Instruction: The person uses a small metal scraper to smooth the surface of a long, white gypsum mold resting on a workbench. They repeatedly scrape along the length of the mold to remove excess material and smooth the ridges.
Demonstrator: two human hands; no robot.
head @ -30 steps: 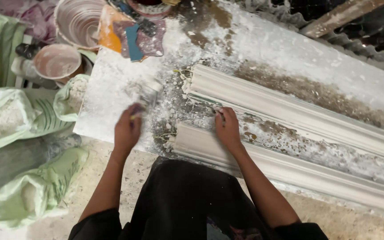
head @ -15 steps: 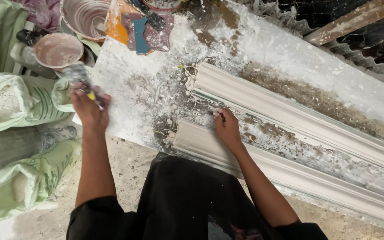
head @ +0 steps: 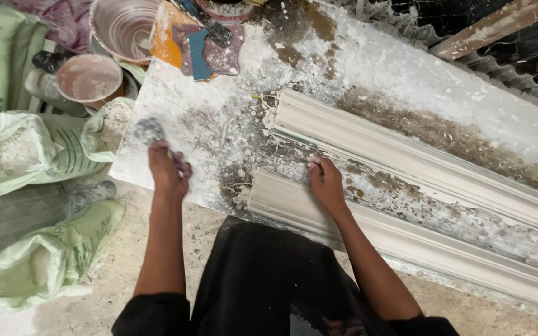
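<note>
Beside pale green sacks (head: 29,155) — left hand (head: 167,171) grips a scraper (head: 151,132), right hand (head: 326,183) pressed on moulding (head: 406,239).

The light is even and fairly soft, falling from above, with a warm cast on the floor. The plaster-dusted board (head: 368,68) reads bright — almost washed out toward its far right edge — while the top right corner stays dark. Shadows are short and faint; a soft one lies under the left hand (head: 168,169). There is no hard glare. The tool (head: 151,132) in that hand is smeared by motion blur, its outline unclear. The right hand (head: 326,183) and the white moulding (head: 418,158) are sharp. Straight edges bow slightly near the frame edges.
</note>
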